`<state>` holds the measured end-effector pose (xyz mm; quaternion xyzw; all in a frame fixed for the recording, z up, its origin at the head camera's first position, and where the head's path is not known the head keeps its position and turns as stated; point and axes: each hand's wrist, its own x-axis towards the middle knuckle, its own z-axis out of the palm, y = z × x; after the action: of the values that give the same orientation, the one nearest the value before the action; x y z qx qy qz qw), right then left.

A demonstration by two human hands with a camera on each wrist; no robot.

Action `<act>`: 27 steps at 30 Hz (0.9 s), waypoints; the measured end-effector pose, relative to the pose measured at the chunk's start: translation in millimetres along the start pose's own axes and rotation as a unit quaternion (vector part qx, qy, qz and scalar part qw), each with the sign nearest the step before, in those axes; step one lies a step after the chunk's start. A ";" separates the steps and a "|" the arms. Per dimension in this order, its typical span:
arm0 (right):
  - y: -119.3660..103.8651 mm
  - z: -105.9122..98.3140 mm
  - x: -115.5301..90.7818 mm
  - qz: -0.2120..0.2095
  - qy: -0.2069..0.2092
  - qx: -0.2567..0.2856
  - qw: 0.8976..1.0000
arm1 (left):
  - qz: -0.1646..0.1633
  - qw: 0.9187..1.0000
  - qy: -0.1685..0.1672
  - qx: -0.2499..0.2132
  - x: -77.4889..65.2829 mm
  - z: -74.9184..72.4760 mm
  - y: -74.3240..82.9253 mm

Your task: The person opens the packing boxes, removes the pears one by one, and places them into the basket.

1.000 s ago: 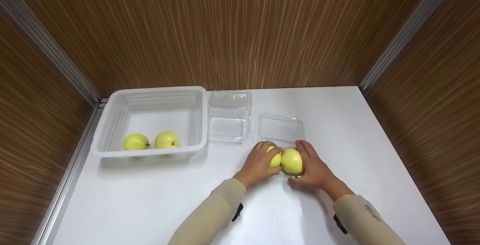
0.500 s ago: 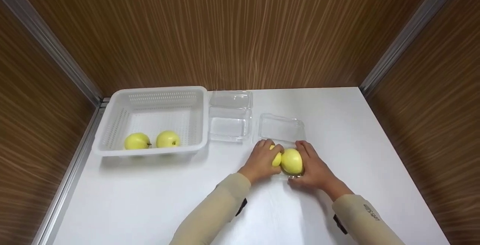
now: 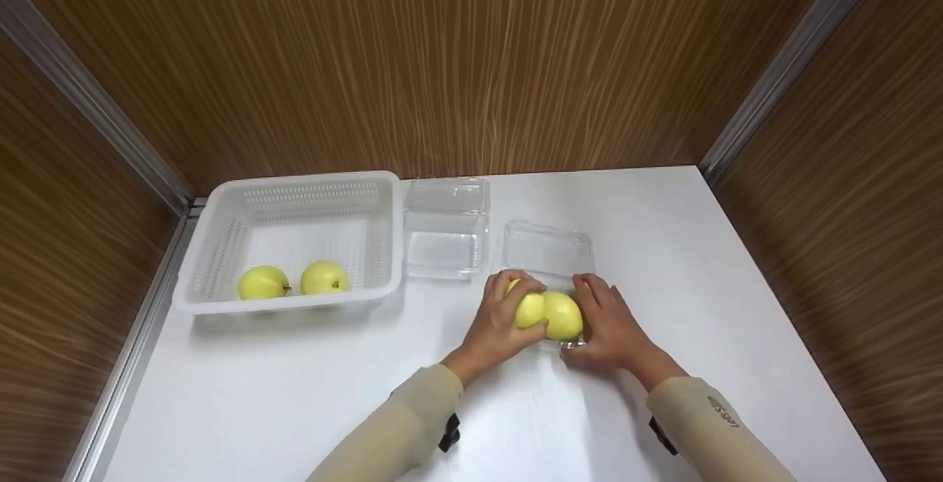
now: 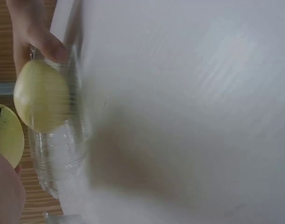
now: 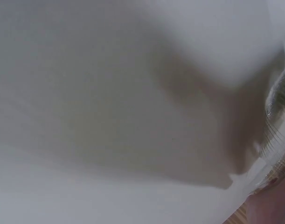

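In the head view my left hand (image 3: 490,326) grips a yellow-green apple (image 3: 529,310), fingers over its far side and thumb at the near side. The left wrist view shows this apple (image 4: 8,135), stem visible, raised beside the container wall. A second apple (image 4: 39,95) sits inside the clear plastic clamshell container (image 4: 63,151), at its right end. My right hand (image 3: 613,329) holds that end of the container, thumb at the near corner and fingers at the far side. The container's lid (image 3: 549,248) lies open behind. Only the container's edge and part of a hand show in the right wrist view.
A white perforated basket (image 3: 184,246) stands at the left with two apples in it, one apple (image 3: 263,283) beside another apple (image 3: 324,276). Between basket and hands lies another open clear container (image 3: 446,250). Wood-grain panels (image 3: 442,62) enclose the white table (image 3: 295,393).
My left hand has shifted slightly left with its apple, and more of that apple shows now. The right hand keeps its hold on the container. The head view has shifted a little.
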<state>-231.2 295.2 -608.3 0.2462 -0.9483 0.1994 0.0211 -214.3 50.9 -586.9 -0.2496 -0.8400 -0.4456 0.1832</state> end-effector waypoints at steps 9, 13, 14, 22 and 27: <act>-4.1 -3.1 0.7 0.033 -0.043 0.008 0.998 | 0.012 1.000 0.004 -0.024 -25.8 -41.1 -0.6; -4.6 -4.9 1.5 0.029 -0.038 0.010 0.999 | -0.005 0.999 0.018 -0.029 -35.7 -62.3 -2.8; -4.7 -4.9 1.4 0.029 -0.038 0.011 0.999 | -0.012 0.999 0.022 -0.031 -38.3 -67.2 -3.5; -5.0 -2.2 1.8 0.022 -0.042 0.005 0.999 | -0.025 0.998 0.049 0.003 -56.2 -114.9 -13.2; -3.2 -3.2 0.7 0.023 -0.043 0.002 0.999 | -0.036 0.995 0.089 0.016 -63.1 -146.7 -20.7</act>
<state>-230.5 293.5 -604.1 0.2330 -0.9532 0.1908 -0.0250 -162.9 -98.3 -555.3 -0.1759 -0.8356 -0.4591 0.2448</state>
